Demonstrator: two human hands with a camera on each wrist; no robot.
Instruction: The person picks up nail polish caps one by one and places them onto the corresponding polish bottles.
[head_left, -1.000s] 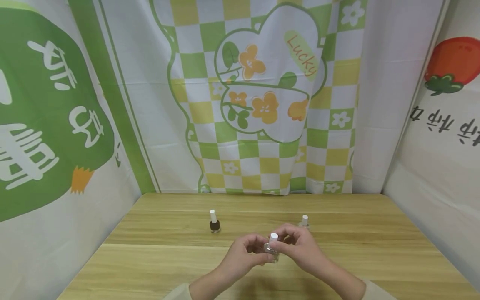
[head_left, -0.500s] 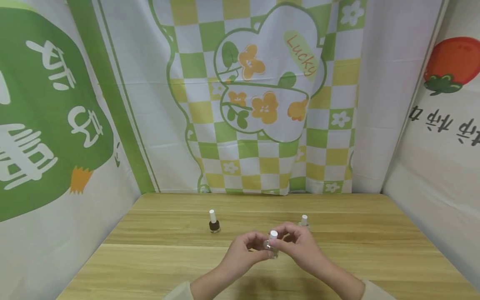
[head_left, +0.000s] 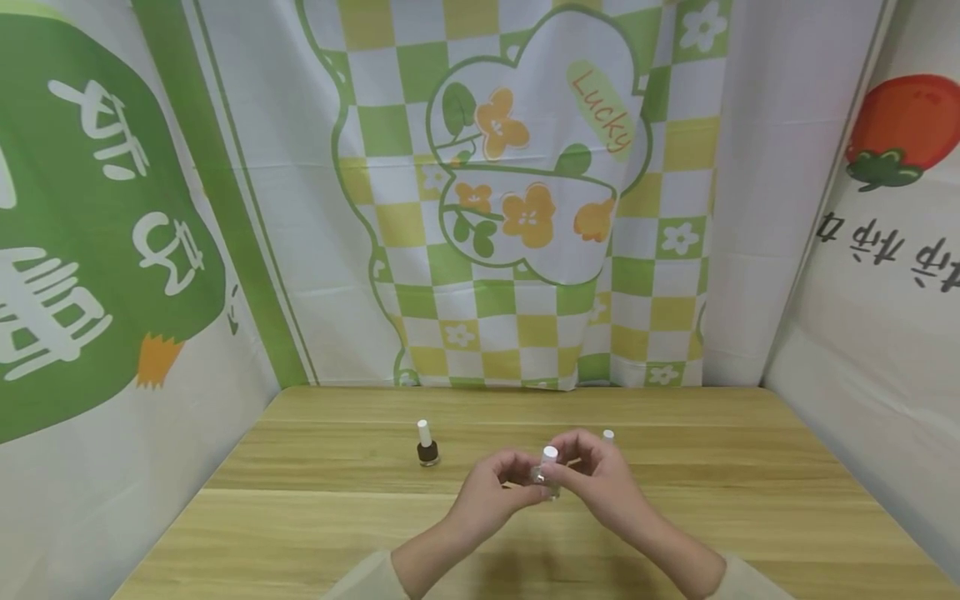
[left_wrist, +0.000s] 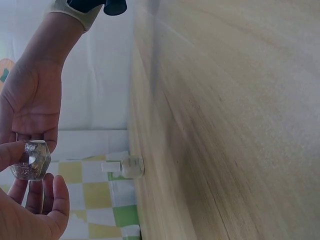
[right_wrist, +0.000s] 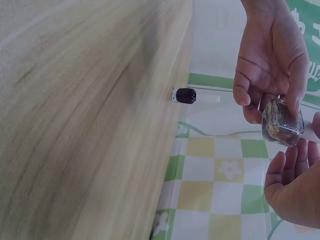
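In the head view, my two hands meet over the table around a small nail polish bottle [head_left: 551,475] with a white cap, held upright. My left hand [head_left: 491,492] pinches the glass body between thumb and fingers. The cap [head_left: 551,454] is gripped by my right hand [head_left: 600,475]. Up close in the right wrist view, the glass [right_wrist: 284,122] is clear with glittery contents. The same glittery bottle [left_wrist: 32,161] appears between both hands in the left wrist view, well above the tabletop.
A dark nail polish bottle [head_left: 427,450] with a white cap stands at the table's left back. Behind my right hand is another white-capped bottle [head_left: 608,436], mostly hidden; its pale body [left_wrist: 132,167] shows in the left wrist view. Printed cloths surround the wooden table [head_left: 337,517].
Both hands have moved slightly forward with the glittery bottle, keeping their hold on it. My right hand now covers more of the bottle behind it. The standing bottles stay put.
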